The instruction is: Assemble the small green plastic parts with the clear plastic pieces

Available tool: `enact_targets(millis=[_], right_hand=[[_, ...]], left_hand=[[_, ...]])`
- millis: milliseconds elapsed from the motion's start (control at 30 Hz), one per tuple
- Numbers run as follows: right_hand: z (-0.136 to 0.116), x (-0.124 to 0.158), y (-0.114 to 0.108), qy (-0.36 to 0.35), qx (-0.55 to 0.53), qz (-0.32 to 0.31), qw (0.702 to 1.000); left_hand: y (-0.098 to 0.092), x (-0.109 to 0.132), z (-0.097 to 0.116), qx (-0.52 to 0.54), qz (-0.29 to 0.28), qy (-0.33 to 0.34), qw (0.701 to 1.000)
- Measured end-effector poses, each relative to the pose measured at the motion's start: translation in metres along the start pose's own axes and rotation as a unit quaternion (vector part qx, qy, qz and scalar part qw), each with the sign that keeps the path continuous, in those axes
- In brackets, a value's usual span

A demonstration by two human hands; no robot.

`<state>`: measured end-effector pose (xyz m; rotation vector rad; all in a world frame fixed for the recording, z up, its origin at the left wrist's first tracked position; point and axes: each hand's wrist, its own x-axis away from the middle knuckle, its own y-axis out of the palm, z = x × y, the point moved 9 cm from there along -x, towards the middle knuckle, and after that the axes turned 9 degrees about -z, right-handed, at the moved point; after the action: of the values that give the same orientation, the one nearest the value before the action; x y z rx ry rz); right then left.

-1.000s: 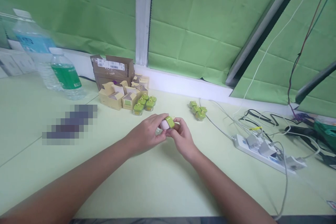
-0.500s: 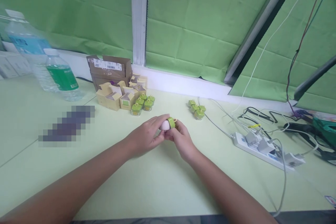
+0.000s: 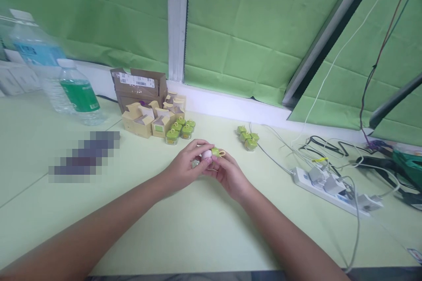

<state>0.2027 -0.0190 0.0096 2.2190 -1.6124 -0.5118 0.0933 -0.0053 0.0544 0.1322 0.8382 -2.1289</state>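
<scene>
Over the middle of the table, my left hand (image 3: 185, 164) is closed round a white rounded piece (image 3: 206, 154). My right hand (image 3: 232, 173) pinches a green lid (image 3: 215, 152) with a pale yellow loop pointing right. The lid meets the white piece end to end; whether they are joined, I cannot tell. Something small and clear (image 3: 195, 163) shows between my left thumb and fingers, mostly hidden. Several small clear jars with green lids (image 3: 186, 131) stand beyond my left hand. Another group of green-lidded jars (image 3: 250, 142) stands beyond my right hand.
Opened small cartons (image 3: 138, 125) and a brown cardboard box (image 3: 140, 88) stand at the back left. Two water bottles (image 3: 81, 96) are farther left, near a blurred-out dark object (image 3: 85, 156). A power strip (image 3: 329, 189) with plugs and loose cables lies on the right.
The lid and white piece have turned in my fingers, so the loop now points more to the right. The small clear thing has come into sight by my left thumb.
</scene>
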Motion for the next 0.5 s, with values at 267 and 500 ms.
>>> enact_targets(millis=[267, 500], right_hand=[[-0.002, -0.004, -0.020, -0.005, -0.029, 0.057, 0.998], [0.000, -0.004, -0.028, 0.004, -0.021, 0.083, 0.996]], left_hand=[[-0.013, -0.003, -0.027, 0.124, 0.088, -0.060, 0.987], [-0.034, -0.003, -0.042, 0.095, 0.136, -0.110, 0.980]])
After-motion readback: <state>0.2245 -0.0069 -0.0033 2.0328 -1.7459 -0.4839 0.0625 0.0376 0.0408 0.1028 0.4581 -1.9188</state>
